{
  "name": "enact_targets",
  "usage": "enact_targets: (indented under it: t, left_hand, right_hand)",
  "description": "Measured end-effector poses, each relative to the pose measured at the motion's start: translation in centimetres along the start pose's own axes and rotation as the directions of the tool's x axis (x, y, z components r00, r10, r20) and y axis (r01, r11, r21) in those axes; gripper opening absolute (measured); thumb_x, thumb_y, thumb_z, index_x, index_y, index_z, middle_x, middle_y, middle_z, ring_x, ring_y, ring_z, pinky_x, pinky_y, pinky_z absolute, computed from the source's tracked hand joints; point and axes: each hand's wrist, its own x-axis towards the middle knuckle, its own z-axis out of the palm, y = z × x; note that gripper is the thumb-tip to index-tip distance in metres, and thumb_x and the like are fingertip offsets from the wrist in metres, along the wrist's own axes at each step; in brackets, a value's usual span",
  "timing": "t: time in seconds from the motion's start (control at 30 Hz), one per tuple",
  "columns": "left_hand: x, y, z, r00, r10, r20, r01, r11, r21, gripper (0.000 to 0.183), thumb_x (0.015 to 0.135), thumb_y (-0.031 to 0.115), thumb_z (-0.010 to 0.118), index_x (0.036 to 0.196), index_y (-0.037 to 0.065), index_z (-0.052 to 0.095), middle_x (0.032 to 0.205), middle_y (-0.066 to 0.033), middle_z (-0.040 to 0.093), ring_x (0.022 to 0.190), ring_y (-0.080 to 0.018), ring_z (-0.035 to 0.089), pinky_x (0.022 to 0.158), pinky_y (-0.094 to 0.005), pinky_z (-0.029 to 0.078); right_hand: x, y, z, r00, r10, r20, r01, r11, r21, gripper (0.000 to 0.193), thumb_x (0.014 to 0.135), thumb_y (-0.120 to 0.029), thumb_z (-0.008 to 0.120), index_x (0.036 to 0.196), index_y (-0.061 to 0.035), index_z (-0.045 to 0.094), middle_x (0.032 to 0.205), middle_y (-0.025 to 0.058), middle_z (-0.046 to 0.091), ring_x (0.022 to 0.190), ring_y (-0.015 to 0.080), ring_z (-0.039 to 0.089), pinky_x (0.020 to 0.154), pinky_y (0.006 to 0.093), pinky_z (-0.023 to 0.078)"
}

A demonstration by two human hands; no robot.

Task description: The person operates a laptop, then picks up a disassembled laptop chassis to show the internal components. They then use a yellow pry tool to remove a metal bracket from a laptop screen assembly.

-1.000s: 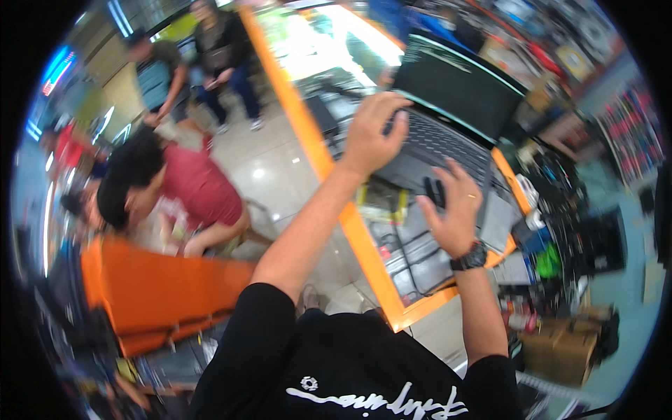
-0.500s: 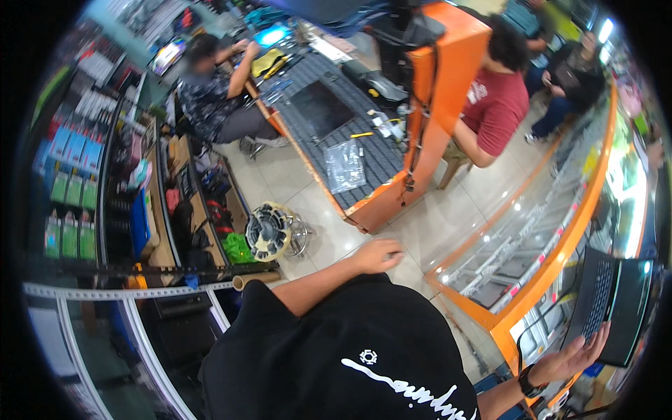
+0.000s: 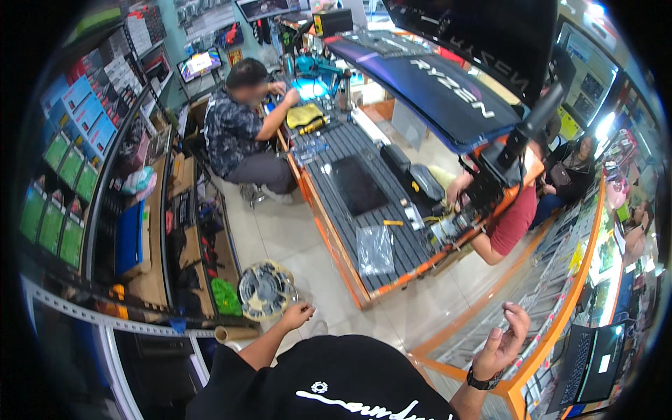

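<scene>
Laptop [image 3: 591,367] sat open, screen lit, atop the orange-edged glass display case [image 3: 592,241]; flat greyish items lay inside, kind unclear. Right hand [image 3: 500,343] was near the laptop, fingers apart and half-bent, nothing in them. Left hand [image 3: 299,315] was just beside the round stool [image 3: 266,290], fingers curled; couldn't tell if gripping anything. Clear plastic bag [image 3: 376,250] lay on the ribbed workbench [image 3: 409,259], contents unclear. Shelving held cardboard boxes, a green plastic bag [image 3: 225,297].

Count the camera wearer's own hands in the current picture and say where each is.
2. The left hand shows beside the round stool; the right hand, fingers bent, is left of the open laptop. Neither is hidden.
</scene>
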Motion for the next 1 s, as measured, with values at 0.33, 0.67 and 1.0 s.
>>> enact_targets:
  t: [0.33, 0.67, 1.0]
  left_hand:
    - [16.8, 23.4, -20.0, 0.870, 0.423, -0.254, -0.493, 0.753, -0.436, 0.032, 0.110, 0.031, 0.058, 0.116, 0.002, 0.070, 0.095, -0.0062, 0.075, 0.080, -0.0123, 0.070, 0.069, -0.0257, 0.051]
    - [28.7, 49.1, -35.0, 0.728, 0.609, -0.314, -0.684, 0.618, -0.387, 0.044, 0.107, 0.042, 0.057, 0.126, 0.004, 0.069, 0.106, -0.0073, 0.076, 0.092, -0.0144, 0.071, 0.074, -0.0283, 0.051]
    - [49.7, 69.2, -46.5, 0.346, 0.839, -0.419, -0.766, 0.511, 0.391, 0.055, 0.103, 0.049, 0.058, 0.115, -0.001, 0.076, 0.114, -0.0269, 0.074, 0.112, -0.0415, 0.069, 0.099, -0.0458, 0.052]
  right_hand:
    - [4.5, -4.8, 15.5, 0.937, 0.296, 0.186, -0.349, 0.816, 0.461, 0.026, 0.106, -0.023, 0.063, 0.113, 0.0012, 0.063, 0.100, 0.0127, 0.067, 0.090, 0.0197, 0.064, 0.082, 0.0341, 0.052]
    - [21.5, -6.8, 24.8, 0.802, 0.164, 0.574, -0.569, 0.500, 0.653, 0.049, 0.104, -0.026, 0.064, 0.143, 0.0022, 0.052, 0.131, 0.0184, 0.064, 0.116, 0.0236, 0.066, 0.095, 0.0363, 0.055]
    - [35.8, -3.9, 39.8, 0.726, 0.407, 0.554, -0.684, 0.347, 0.642, 0.065, 0.109, -0.030, 0.057, 0.163, -0.0021, 0.034, 0.156, 0.0244, 0.044, 0.146, 0.0329, 0.045, 0.120, 0.0449, 0.037]
